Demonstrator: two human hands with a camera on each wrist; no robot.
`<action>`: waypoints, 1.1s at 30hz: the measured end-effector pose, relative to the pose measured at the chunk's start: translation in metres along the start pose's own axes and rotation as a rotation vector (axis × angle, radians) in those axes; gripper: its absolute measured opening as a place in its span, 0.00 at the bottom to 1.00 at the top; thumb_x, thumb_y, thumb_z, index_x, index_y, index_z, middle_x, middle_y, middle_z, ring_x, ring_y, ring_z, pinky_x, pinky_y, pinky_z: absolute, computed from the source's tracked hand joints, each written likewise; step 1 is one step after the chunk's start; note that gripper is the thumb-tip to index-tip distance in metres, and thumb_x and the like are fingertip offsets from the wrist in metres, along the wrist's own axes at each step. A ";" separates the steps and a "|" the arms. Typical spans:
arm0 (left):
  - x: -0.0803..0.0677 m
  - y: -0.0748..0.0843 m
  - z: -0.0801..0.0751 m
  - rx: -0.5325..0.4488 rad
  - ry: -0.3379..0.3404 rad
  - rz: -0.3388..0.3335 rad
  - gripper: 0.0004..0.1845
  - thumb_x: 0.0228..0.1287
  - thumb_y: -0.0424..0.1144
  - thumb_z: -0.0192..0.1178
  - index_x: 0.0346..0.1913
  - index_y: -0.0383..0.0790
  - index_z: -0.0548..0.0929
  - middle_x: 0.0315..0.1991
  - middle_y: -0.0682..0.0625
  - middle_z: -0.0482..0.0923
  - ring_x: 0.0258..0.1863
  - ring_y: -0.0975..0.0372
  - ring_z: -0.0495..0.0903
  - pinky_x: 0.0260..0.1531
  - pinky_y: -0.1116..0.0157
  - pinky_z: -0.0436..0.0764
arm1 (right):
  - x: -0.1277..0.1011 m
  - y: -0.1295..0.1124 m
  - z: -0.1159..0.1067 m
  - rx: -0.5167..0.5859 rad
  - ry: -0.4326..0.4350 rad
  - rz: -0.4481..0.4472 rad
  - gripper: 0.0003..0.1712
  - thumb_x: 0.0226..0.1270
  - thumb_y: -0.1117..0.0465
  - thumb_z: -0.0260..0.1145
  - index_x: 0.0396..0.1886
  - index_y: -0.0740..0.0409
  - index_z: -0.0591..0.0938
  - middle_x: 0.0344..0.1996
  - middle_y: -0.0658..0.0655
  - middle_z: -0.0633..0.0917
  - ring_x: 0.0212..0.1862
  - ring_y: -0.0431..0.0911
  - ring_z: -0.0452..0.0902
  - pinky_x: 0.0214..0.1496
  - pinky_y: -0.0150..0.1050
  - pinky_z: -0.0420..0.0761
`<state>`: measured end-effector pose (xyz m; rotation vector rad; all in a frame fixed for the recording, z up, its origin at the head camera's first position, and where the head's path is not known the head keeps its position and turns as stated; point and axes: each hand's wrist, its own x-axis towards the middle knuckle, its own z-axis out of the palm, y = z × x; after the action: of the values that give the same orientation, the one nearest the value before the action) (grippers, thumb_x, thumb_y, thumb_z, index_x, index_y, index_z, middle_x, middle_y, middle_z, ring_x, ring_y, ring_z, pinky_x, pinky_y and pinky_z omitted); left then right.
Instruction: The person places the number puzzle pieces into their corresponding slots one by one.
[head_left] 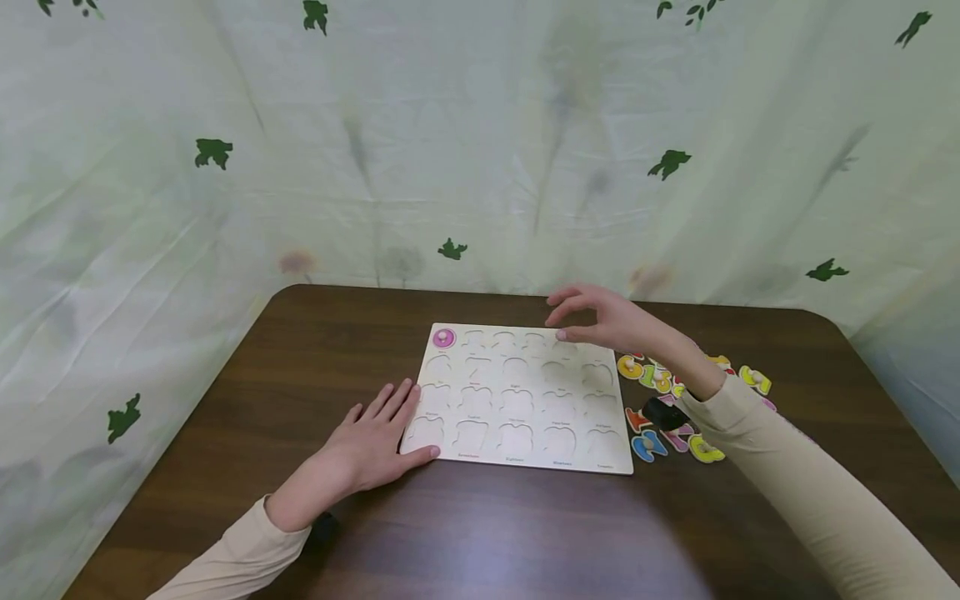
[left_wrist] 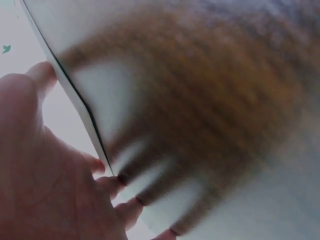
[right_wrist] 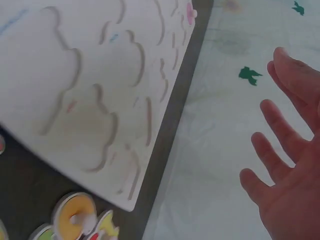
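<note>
A white puzzle board (head_left: 495, 423) with rows of number-shaped recesses lies on the table. One round pink knobbed piece (head_left: 444, 337) sits in its far left recess. My left hand (head_left: 367, 447) rests with spread fingers along the board's left edge, thumb at the near left corner. Over the far right part of the board hovers my right hand (head_left: 611, 321), fingers loosely bent and apart, holding nothing. In the right wrist view the same hand (right_wrist: 295, 155) shows no piece between its fingers.
Several coloured knobbed number pieces, among them a blue one (head_left: 648, 446) and a yellow one (head_left: 705, 450), lie right of the board, partly hidden under the right forearm. The brown wooden table (head_left: 480, 533) ends at a pale curtain (head_left: 495, 150) with green leaf-like shapes.
</note>
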<state>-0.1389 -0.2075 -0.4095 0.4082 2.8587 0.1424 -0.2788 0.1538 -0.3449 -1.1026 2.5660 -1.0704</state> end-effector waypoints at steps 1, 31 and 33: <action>0.000 0.000 -0.001 -0.003 0.000 0.001 0.53 0.63 0.75 0.45 0.79 0.41 0.48 0.79 0.45 0.42 0.77 0.48 0.43 0.66 0.38 0.52 | -0.006 0.000 -0.001 -0.001 0.008 0.004 0.09 0.65 0.59 0.71 0.45 0.49 0.87 0.60 0.54 0.76 0.64 0.52 0.67 0.61 0.53 0.69; 0.000 0.002 -0.003 -0.014 0.034 0.024 0.51 0.64 0.72 0.48 0.78 0.40 0.52 0.78 0.43 0.46 0.76 0.46 0.47 0.64 0.36 0.55 | -0.147 0.030 0.033 -0.188 0.258 0.252 0.04 0.59 0.58 0.76 0.34 0.46 0.89 0.57 0.62 0.77 0.63 0.63 0.63 0.57 0.63 0.65; 0.000 0.001 -0.002 -0.014 0.036 0.023 0.51 0.64 0.72 0.48 0.78 0.40 0.52 0.78 0.43 0.45 0.76 0.46 0.47 0.64 0.36 0.55 | -0.147 0.031 0.035 -0.203 0.266 0.265 0.04 0.57 0.58 0.76 0.32 0.45 0.89 0.56 0.62 0.78 0.62 0.63 0.63 0.56 0.62 0.66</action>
<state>-0.1392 -0.2063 -0.4073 0.4403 2.8870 0.1758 -0.1773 0.2492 -0.4113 -0.6645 2.9788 -0.9636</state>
